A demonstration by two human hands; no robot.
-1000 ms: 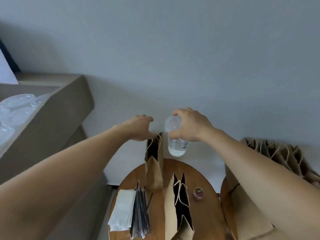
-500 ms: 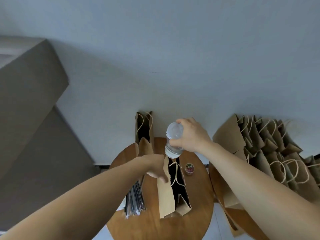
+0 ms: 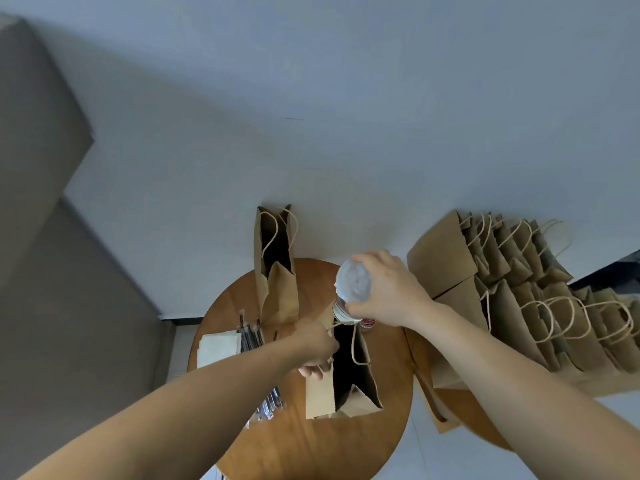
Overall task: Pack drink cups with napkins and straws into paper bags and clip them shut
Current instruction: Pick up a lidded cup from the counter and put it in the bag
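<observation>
**Spotter:** Since a second ago your left hand (image 3: 317,344) has dropped from the far bag (image 3: 275,268) at twelve o'clock on the round table (image 3: 311,441) to the near bag (image 3: 346,375) at the centre, and your right hand (image 3: 388,292) has carried the cup (image 3: 351,292) down after it.

**Operator:** So where's the cup now?

**Spotter:** Just above the near bag's mouth, at its twelve o'clock edge, lid up. Your right fingers wrap its rim and side. Your left hand pinches the bag's left wall, holding the mouth apart.

**Operator:** Which step is that?

**Spotter:** Loading the cup, I'd say; nothing is in the bag yet that I can see. Next you need to keep the cup upright, clear the twine handle (image 3: 353,344), and lower it straight down. Napkins (image 3: 218,348) and straws (image 3: 251,337) wait at nine o'clock.
</observation>
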